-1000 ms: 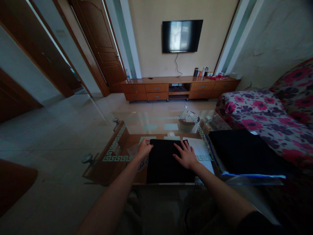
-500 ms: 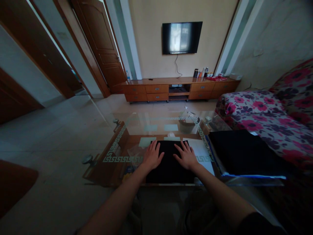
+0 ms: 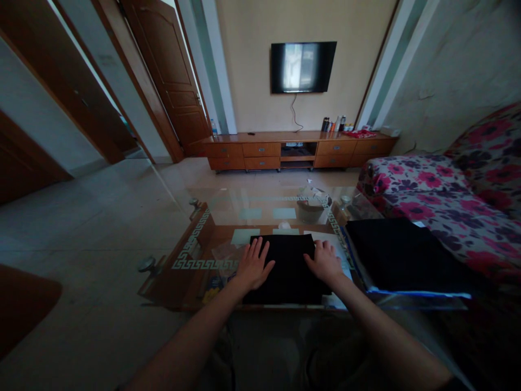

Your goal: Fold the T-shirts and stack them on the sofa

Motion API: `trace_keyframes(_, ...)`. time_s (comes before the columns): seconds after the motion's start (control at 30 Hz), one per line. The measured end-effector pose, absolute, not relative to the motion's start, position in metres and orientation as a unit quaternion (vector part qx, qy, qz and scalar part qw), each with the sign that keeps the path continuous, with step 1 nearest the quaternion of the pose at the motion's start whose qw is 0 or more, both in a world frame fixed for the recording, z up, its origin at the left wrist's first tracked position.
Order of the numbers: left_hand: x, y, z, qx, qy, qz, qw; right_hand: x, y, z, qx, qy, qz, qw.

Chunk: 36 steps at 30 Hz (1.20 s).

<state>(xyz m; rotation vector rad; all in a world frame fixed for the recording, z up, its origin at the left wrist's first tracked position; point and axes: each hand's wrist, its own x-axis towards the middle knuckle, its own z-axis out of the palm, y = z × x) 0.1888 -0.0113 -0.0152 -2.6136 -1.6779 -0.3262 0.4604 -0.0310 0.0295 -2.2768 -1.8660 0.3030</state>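
A flat black piece of fabric (image 3: 287,271), roughly rectangular, lies on the glass coffee table (image 3: 195,264) in front of me. My left hand (image 3: 253,264) rests on its left side, fingers spread and pointing away from me. At the right edge of the fabric is my right hand (image 3: 325,263), its thumb on the black surface and its other fingers apart beyond the edge. Neither hand grips anything. Farther right, a larger black folded cloth (image 3: 402,255) lies over something with a blue edge.
A flowered sofa (image 3: 431,203) stands on the right. Behind the table is a low wooden TV cabinet (image 3: 262,147) with bottles on top, beneath a wall-mounted TV (image 3: 303,67). A bin (image 3: 312,209) filled with paper shows through the glass near the table's far side.
My right hand has slid right, from on top of the black fabric to its right edge. The left hand has stayed nearly in place.
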Motion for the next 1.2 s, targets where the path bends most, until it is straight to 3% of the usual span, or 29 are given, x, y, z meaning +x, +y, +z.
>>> trace_keyframes(0.17, 0.191, -0.053, -0.005, -0.875, -0.477, -0.082, -0.02, 0.498, -0.047, 0.017, -0.756, -0.6, 0.259, 0.023)
trace_keyframes(0.47, 0.193, -0.069, -0.01, -0.877, -0.472, -0.081, -0.036, 0.502, -0.046, 0.017, -0.742, -0.524, 0.408, 0.092)
trace_keyframes(0.63, 0.193, -0.071, 0.001, -0.88, -0.466, -0.092, -0.032, 0.488, -0.056, 0.021, -0.636, -0.481, 0.547, 0.253)
trace_keyframes(0.8, 0.209, -0.077, 0.043, -0.878, -0.451, -0.158, 0.013, 0.471, -0.057, 0.033, -0.638, -0.474, 0.48, 0.372)
trace_keyframes(0.9, 0.219, -0.082, 0.067, -0.868, -0.451, -0.204, 0.034, 0.475, -0.046, 0.069, -0.624, -0.525, 0.434, 0.384)
trace_keyframes(1.1, 0.222, -0.092, 0.069, -0.897, -0.371, -0.236, 0.054, 0.521, -0.028, 0.196, -0.604, -0.549, 0.431, 0.384)
trace_keyframes(1.2, 0.221, -0.095, 0.059, -0.912, -0.35, -0.21, 0.05, 0.554, -0.024, 0.25, -0.655, -0.583, 0.328, 0.351)
